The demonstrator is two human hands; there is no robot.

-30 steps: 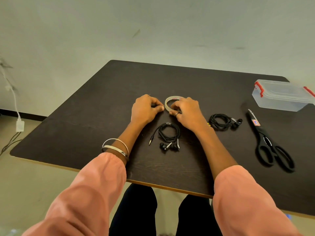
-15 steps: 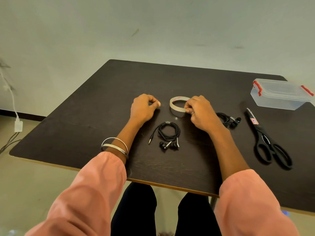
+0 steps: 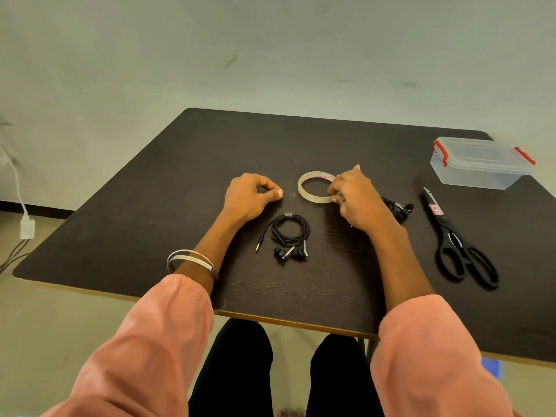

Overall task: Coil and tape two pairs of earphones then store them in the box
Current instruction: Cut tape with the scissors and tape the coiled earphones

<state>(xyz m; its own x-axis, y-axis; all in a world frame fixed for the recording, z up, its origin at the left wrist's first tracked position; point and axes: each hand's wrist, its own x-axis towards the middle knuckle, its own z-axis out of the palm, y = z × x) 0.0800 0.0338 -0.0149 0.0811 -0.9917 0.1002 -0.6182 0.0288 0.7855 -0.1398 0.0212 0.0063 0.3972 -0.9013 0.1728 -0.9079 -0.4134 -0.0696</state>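
Right hand: the right hand [image 3: 356, 198] is curled around the right side of the tape roll [image 3: 315, 191], whose rim is pinched between the fingertips; a ring is worn on one finger.
Left hand: the left hand [image 3: 249, 195] is rested on the table [image 3: 150, 212] just left of the tape roll, fingers curled in and thumb pressed against the forefinger; whether a bit of tape is pinched there cannot be told.
Tape roll: a thin ring of clear tape, tilted on the table between the two hands.
First earphones: a coiled black pair [image 3: 288, 236] is laid just nearer the person than the tape roll, its plug pointed left and both buds at the near side.
Second earphones: another black pair [image 3: 400, 207] is found right of the tape roll, largely hidden behind the right hand.
Scissors: black-handled scissors [image 3: 454, 245] are laid well right of the tape roll, blades pointed away from the person.
Box: a clear plastic box [image 3: 478, 167] with red clips, lid on, is set far right of the tape roll, beyond the scissors.
Bangles: two silver bangles [image 3: 192, 261] are worn on the left wrist.
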